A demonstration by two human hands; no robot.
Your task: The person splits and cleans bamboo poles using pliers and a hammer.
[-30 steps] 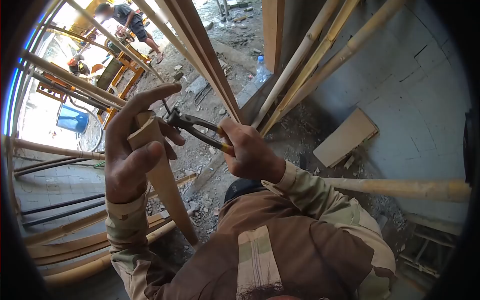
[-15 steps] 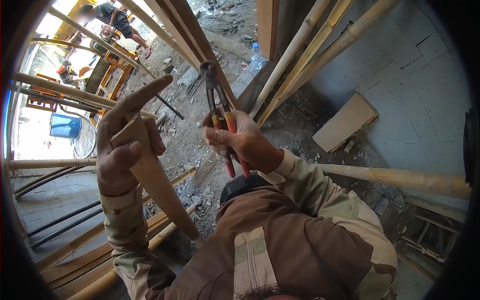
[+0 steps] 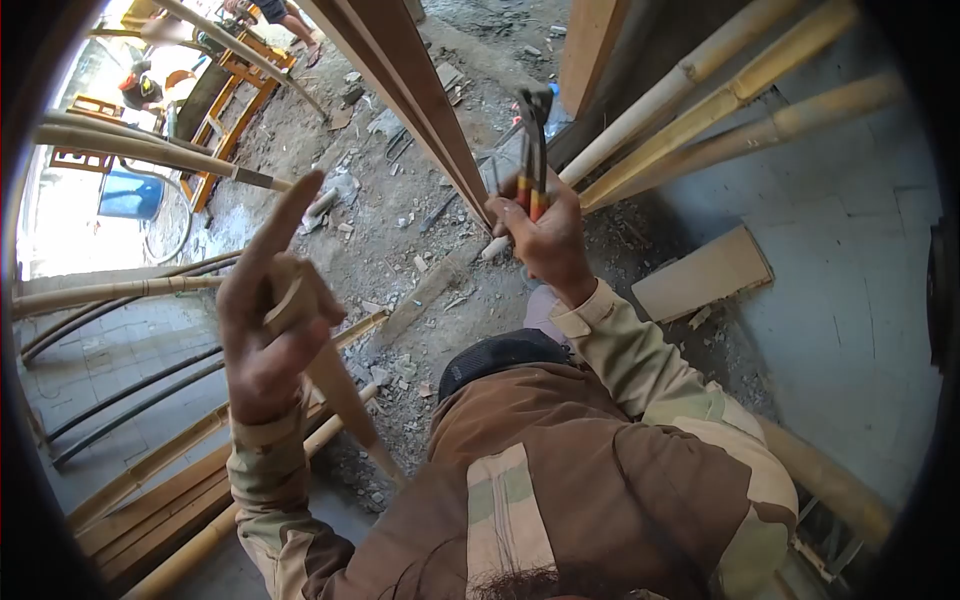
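Pale strip [image 3: 343,392] and pincers [image 3: 541,150] gripped.
Left hand [image 3: 262,325] curled round strip, forefinger [image 3: 288,215] straight; right hand [image 3: 546,235] clamped on pincers.

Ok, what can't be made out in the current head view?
All in the head view:
Pincers: handle ends hidden by the right hand.
Tapered piece: partly covered by the left hand.
Thin grey piece near the right hand: too small to identify.
Distant person: upper body cut off by the top edge.

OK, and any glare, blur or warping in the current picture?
Head view: glare bleaches the area beside the blue drum; head view: right hand and pincers look slightly blurred; head view: fisheye warping, with dark vignetting at the sides.
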